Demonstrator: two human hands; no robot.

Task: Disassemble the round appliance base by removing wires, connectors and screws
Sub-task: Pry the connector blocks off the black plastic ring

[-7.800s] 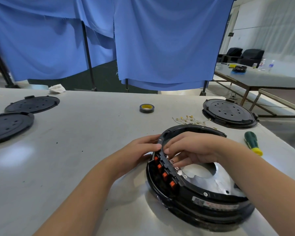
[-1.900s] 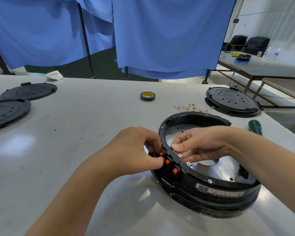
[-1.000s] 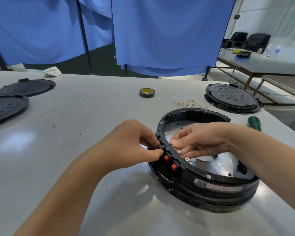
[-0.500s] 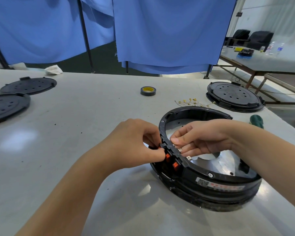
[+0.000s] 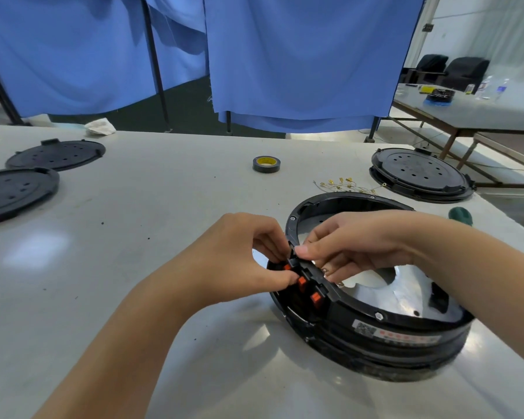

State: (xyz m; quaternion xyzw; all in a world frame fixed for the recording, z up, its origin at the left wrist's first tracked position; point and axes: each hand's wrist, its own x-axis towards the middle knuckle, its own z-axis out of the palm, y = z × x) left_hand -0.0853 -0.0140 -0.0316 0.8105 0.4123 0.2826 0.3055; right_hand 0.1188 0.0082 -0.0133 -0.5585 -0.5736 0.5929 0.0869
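The round black appliance base (image 5: 384, 334) lies on the white table at lower right, its shiny metal floor showing inside the ring. A black terminal block with orange tabs (image 5: 307, 290) sits on its left rim. My left hand (image 5: 239, 255) pinches that block from outside, thumb beside an orange tab. My right hand (image 5: 348, 246) reaches inside the ring, thumb pressing on the rim above the block, fingers curled at the metal terminals behind it. A bunch of loose wires with yellow connectors (image 5: 341, 184) lies on the table beyond the base.
A roll of black tape (image 5: 266, 164) stands mid-table. Another round base (image 5: 421, 173) lies at far right, two black round covers (image 5: 55, 154) (image 5: 11, 193) at far left. A green screwdriver handle (image 5: 460, 216) peeks out behind my right forearm. Blue curtains hang behind.
Both hands have stayed at the terminal block on the left rim. My left thumb has shifted a little along the orange tabs; the base has not moved.
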